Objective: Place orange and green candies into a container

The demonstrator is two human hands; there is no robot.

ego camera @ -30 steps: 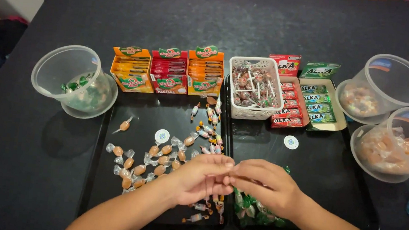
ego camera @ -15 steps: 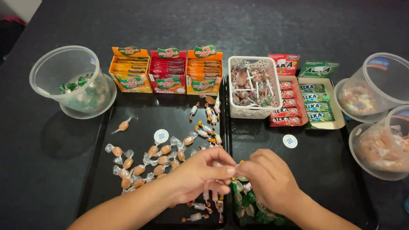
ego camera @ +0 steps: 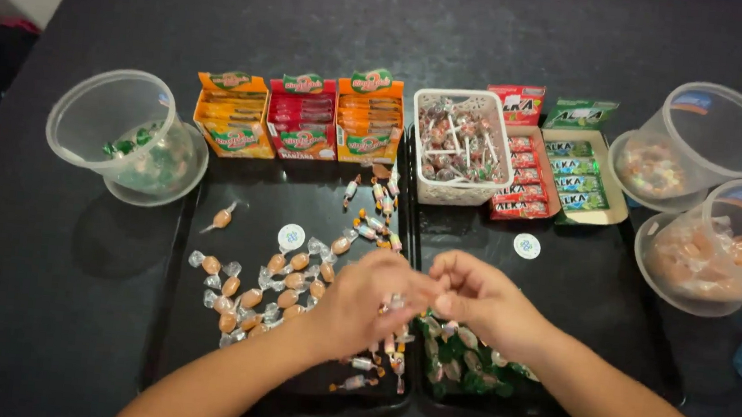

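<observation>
I see my left hand [ego camera: 371,304] and right hand [ego camera: 471,295] meeting fingertip to fingertip over the seam between the two black plastic trays [ego camera: 254,197], low in the view. The left grip looks pinched shut on a small twist-wrapped candy [ego camera: 396,303] with a striped wrapper. The right grip is curled close at the same spot, but the fingers overlap, so I cannot tell whether it holds the sweet too or only touches it.

Just under the hands lie more striped candies [ego camera: 374,363]. To the left of these sits a loose cluster of orange candies in clear wrappers [ego camera: 263,293], and under my right wrist a heap of green-wrapped candies [ego camera: 464,367].

Farther up the dark worktop [ego camera: 34,312] stand three open cardboard boxes of orange and red packets [ego camera: 300,118], a white mesh basket of lollipops [ego camera: 457,144], and red and green boxes of stick packs [ego camera: 556,167]. Clear plastic tubs sit at both sides, the left one [ego camera: 120,134] with a few green sweets.

To do this well I would keep the pinch on the wrapper's twisted end, hands low over the tray, so that nothing scatters the sorted piles.
</observation>
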